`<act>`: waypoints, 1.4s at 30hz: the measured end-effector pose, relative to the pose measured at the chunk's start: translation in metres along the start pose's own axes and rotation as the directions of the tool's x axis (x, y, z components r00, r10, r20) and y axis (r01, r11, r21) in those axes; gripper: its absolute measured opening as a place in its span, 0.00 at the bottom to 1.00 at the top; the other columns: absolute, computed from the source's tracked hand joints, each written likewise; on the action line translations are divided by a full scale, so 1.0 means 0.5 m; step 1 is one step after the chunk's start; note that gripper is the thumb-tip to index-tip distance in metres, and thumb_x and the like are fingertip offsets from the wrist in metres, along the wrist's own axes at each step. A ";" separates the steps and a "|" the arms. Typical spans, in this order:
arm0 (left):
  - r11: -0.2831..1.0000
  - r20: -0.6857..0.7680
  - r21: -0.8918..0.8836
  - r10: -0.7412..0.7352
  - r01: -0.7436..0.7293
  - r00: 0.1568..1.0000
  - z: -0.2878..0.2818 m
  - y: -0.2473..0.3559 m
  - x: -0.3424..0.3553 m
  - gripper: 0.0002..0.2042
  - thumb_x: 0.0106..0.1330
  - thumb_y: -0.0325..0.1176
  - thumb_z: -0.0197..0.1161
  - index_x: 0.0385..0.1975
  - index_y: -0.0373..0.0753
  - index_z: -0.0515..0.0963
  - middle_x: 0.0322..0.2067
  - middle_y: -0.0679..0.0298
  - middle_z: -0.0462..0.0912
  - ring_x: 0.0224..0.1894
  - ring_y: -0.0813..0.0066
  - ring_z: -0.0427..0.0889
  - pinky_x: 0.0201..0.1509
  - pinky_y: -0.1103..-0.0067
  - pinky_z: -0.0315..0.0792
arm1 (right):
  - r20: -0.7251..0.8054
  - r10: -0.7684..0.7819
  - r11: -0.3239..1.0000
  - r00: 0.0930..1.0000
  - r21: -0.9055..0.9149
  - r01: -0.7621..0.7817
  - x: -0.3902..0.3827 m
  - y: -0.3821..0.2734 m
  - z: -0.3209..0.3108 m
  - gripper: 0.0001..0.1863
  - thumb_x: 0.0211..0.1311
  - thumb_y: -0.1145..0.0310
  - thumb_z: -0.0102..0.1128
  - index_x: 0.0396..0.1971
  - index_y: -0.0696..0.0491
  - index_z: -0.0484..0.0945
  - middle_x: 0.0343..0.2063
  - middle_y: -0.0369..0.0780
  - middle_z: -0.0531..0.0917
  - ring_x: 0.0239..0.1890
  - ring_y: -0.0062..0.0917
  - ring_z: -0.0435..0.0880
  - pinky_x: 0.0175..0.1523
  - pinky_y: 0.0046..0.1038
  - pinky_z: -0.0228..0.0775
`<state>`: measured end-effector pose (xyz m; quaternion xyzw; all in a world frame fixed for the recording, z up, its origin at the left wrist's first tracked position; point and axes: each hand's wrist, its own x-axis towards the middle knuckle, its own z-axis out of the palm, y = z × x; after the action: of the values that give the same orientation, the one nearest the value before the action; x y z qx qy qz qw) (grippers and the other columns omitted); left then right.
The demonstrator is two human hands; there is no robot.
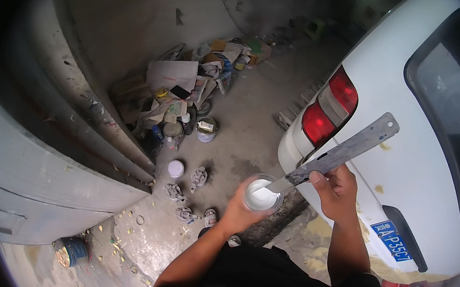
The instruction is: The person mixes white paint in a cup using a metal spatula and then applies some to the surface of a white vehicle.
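Observation:
My left hand [238, 213] is wrapped round a clear plastic cup [278, 201] in front of my body. Thick white liquid [259, 198], which looks like paint, lies inside the cup. A long, flat, paint-stained metal strip [349, 147], like a steel ruler with a hole in its upper end, is pinched in my right hand [336, 189]. It slants down to the left, its lower end inside the cup and coated white. The rear corner of a white vehicle [395, 175], with a red and clear tail light [318, 122], stands just beyond my right hand.
Cardboard and rubbish [174, 73] are heaped by the far wall. An open paint can [206, 132], a pale lidded tub [175, 168] and several dusty clumps [198, 177] stand on the floor. A dark blue bucket [75, 252] sits beside a grey panel [47, 181] at left.

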<state>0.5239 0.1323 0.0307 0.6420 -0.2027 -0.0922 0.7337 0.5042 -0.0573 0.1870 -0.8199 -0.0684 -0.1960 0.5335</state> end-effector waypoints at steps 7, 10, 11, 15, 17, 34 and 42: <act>0.998 0.202 -0.023 -0.051 0.056 0.978 -0.030 -0.056 0.150 0.48 0.43 0.35 0.82 0.64 0.37 0.58 0.57 0.55 0.72 0.60 0.66 0.71 0.65 0.71 0.65 | 0.028 0.092 0.965 0.995 -0.250 -0.082 0.096 0.053 0.024 0.09 0.64 0.73 0.61 0.40 0.60 0.76 0.31 0.38 0.84 0.33 0.17 0.79 0.43 0.22 0.70; 0.999 0.254 0.014 -0.050 0.048 0.966 -0.025 -0.063 0.218 0.48 0.42 0.38 0.82 0.63 0.37 0.58 0.57 0.54 0.72 0.60 0.64 0.72 0.64 0.70 0.66 | -0.080 0.109 0.951 0.991 -0.283 -0.127 0.131 0.072 0.023 0.07 0.61 0.74 0.62 0.36 0.59 0.76 0.28 0.37 0.83 0.30 0.18 0.79 0.39 0.20 0.70; 0.998 0.277 0.022 -0.057 0.053 0.959 -0.022 -0.064 0.238 0.47 0.42 0.38 0.82 0.63 0.37 0.59 0.57 0.54 0.72 0.60 0.63 0.72 0.64 0.70 0.66 | -0.130 0.090 0.947 0.987 -0.297 -0.125 0.144 0.075 0.023 0.06 0.60 0.73 0.64 0.34 0.58 0.77 0.25 0.38 0.83 0.28 0.19 0.79 0.36 0.21 0.70; 0.998 0.365 0.055 -0.028 0.009 0.931 -0.004 -0.086 0.316 0.47 0.41 0.35 0.82 0.62 0.37 0.60 0.56 0.55 0.71 0.60 0.64 0.72 0.64 0.70 0.66 | -0.223 -0.002 0.919 0.975 -0.386 -0.086 0.182 0.109 0.000 0.06 0.57 0.75 0.66 0.32 0.57 0.77 0.24 0.39 0.82 0.25 0.21 0.80 0.34 0.21 0.71; 0.998 0.435 0.069 -0.032 0.002 0.900 0.009 -0.091 0.364 0.47 0.40 0.34 0.83 0.62 0.37 0.60 0.56 0.56 0.71 0.60 0.65 0.72 0.63 0.70 0.66 | -0.260 0.005 0.913 0.966 -0.392 -0.110 0.193 0.135 -0.020 0.07 0.56 0.76 0.67 0.32 0.57 0.77 0.24 0.39 0.83 0.26 0.22 0.81 0.34 0.22 0.72; 0.992 0.855 0.121 -0.093 -0.021 0.510 0.081 -0.037 0.806 0.44 0.42 0.39 0.81 0.61 0.37 0.64 0.57 0.54 0.71 0.60 0.62 0.72 0.64 0.69 0.66 | -0.355 -0.200 0.758 0.913 -0.647 -0.086 0.414 0.217 -0.158 0.09 0.50 0.78 0.68 0.31 0.57 0.76 0.26 0.43 0.83 0.24 0.35 0.82 0.31 0.28 0.71; 0.999 0.997 -0.033 0.035 -0.027 0.064 0.099 -0.093 1.035 0.45 0.45 0.37 0.80 0.62 0.34 0.60 0.58 0.51 0.69 0.62 0.62 0.71 0.65 0.69 0.65 | -0.569 -0.195 0.600 0.799 -0.714 -0.362 0.538 0.248 -0.106 0.12 0.47 0.77 0.70 0.30 0.58 0.74 0.25 0.43 0.82 0.23 0.35 0.81 0.28 0.27 0.69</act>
<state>0.9752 -0.1245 0.0823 0.3989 -0.6626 -0.4914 0.4004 0.7766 -0.1834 0.2068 -0.8661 0.2377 -0.4249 0.1134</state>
